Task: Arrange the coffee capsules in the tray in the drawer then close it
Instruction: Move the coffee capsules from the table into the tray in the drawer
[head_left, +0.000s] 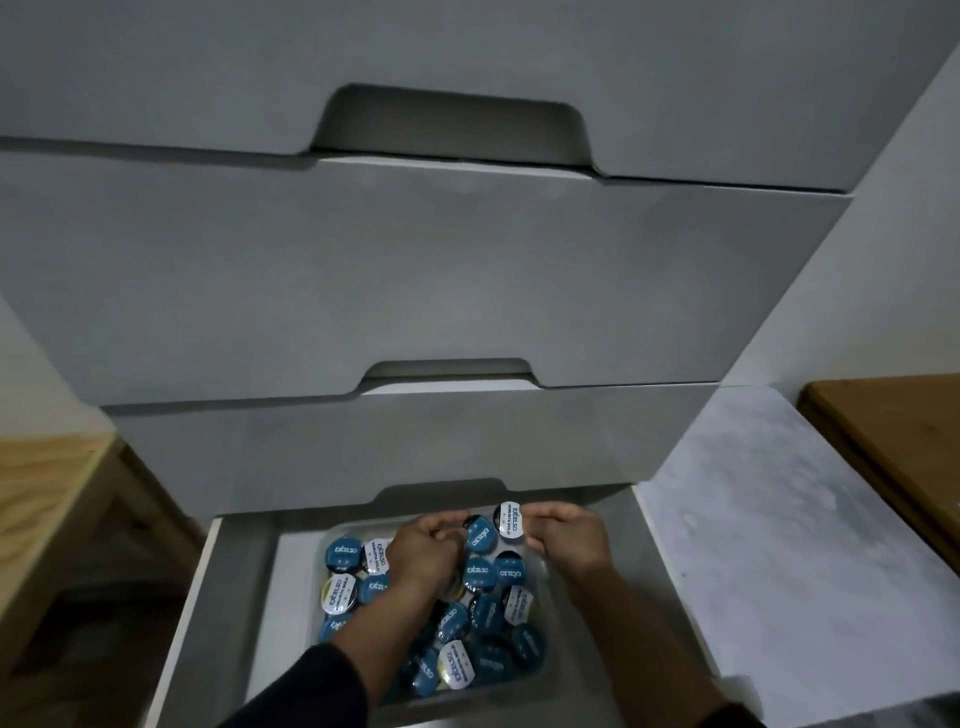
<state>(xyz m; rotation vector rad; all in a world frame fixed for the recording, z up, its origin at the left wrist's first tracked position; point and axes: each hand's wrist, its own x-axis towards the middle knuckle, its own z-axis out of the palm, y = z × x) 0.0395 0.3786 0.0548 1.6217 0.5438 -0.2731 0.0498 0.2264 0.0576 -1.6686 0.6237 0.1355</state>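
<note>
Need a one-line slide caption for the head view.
Both hands sort blue and white coffee capsules in a tray inside the open bottom drawer.

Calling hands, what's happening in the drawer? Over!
Left hand down among round blue and white foil-topped capsules. Right hand pinching white-topped capsule. Clear plastic tray jumbled; bottom drawer open. Nothing blocking.

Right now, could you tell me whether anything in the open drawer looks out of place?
Yes: the blue and white foil-lidded coffee capsules lie jumbled in the clear plastic tray, tilted and overlapping rather than in rows.
</note>
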